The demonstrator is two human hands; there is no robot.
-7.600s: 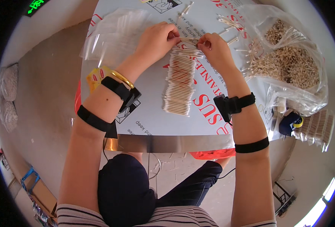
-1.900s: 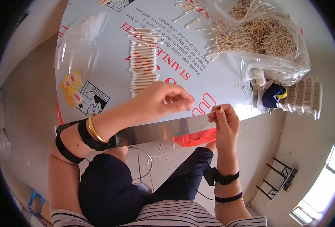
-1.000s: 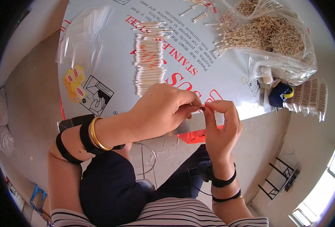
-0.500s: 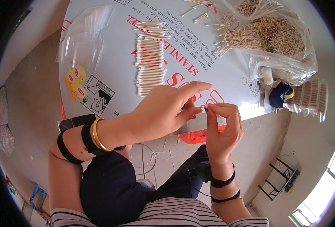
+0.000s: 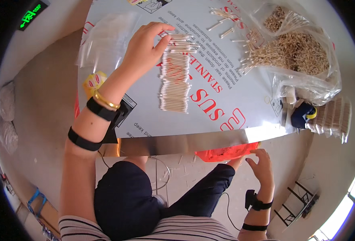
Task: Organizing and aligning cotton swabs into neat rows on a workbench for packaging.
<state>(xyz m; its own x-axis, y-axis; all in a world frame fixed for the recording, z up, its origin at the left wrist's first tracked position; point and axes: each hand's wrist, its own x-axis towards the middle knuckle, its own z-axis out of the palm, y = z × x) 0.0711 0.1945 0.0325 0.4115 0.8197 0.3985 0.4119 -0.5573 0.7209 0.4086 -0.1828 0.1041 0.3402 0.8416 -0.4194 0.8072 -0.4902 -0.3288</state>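
Cotton swabs lie side by side in a long row on the table, their white tips lined up at both edges. At the row's far end more swabs lie looser and tilted. My left hand hovers at or just touches this far end, thumb and forefinger apart; its other fingers are partly hidden. My right hand is off the table's front edge, beside a red plastic container or bag. Its thumb and forefinger are apart with nothing visible between them.
A clear bag heaped with swabs lies at the far right, some spilling out. Clear plastic sleeves and yellow cards lie on the left. A dark blue tape dispenser and packed swabs sit at the right edge.
My hands, which were together over the front of the table, have parted. The left has gone to the row's far end, the right down beside the red container or bag.
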